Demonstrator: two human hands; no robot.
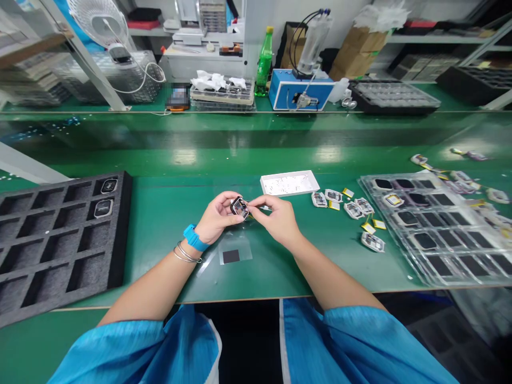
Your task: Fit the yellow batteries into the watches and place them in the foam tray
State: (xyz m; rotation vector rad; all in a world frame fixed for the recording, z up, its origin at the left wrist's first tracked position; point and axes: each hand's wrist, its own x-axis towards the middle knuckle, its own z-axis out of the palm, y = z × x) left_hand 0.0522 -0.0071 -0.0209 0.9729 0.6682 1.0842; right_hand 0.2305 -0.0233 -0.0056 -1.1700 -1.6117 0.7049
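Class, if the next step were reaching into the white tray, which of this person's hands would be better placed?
Likely the right hand: it is nearer the white tray, while the left hand grips the small device.

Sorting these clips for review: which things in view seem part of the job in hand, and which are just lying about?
Likely in the job:
open watch case, in left hand, right hand touching it
similar cases
white box
black foam tray
clear tray

Likely just lying about, at the back:
green bottle
white fan
blue machine
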